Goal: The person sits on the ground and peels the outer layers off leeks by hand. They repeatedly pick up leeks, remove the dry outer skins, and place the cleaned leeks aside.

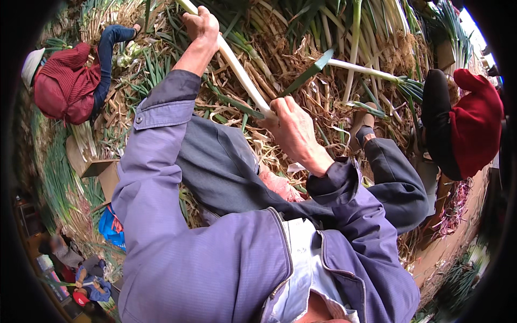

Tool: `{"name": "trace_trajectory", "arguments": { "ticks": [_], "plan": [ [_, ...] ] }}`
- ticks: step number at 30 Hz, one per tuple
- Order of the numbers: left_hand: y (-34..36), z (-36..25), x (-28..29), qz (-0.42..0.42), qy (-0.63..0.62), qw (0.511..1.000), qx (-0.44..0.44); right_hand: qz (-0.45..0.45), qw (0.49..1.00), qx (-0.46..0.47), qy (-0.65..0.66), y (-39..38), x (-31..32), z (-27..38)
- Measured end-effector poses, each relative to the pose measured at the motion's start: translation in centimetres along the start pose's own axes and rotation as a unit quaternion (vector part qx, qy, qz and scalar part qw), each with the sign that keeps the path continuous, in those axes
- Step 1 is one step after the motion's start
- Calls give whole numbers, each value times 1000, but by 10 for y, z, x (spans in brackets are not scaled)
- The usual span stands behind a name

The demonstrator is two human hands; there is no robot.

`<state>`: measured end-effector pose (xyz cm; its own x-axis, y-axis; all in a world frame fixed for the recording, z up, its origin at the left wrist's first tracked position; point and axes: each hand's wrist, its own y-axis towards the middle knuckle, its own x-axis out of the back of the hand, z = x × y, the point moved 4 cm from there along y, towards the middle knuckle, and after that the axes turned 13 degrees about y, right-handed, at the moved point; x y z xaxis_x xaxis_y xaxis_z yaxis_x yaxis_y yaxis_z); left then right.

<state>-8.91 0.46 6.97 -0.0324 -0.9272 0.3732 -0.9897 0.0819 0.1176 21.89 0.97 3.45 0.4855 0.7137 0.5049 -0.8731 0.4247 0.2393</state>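
A long white-stalked scallion [242,74] slants across in front of me from upper left to lower right. My left hand [200,26] is closed around its upper part. At its lower end, where fine roots seem to show, my right hand [295,128] is closed with fingers pressed together on the stalk. My right fingertips hide part of that end. A flat green leaf-like strip [307,74] rises beyond my right hand; I cannot tell whether it touches it. Another white-stemmed scallion [366,70] lies to the right.
Dry peeled leaves [269,148] litter the ground about my legs. Heaped scallions [385,27] lie ahead. One person in red [476,126] sits at the right, another in a red striped top [67,83] at the left. A cardboard box [105,175] and blue bag [110,227] lie left.
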Motion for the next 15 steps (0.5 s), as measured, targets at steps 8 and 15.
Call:
{"name": "trace_trajectory", "arguments": {
  "ticks": [8, 15],
  "plan": [
    [-10, -4, 2, 8, -10, 1000, 9, 22, 999, -24, 23, -1, -8, -13],
    [-1, -1, 3, 20, -89, 996, 16, -6, 987, -60, 148, 3, 2, -12]
  ]
}}
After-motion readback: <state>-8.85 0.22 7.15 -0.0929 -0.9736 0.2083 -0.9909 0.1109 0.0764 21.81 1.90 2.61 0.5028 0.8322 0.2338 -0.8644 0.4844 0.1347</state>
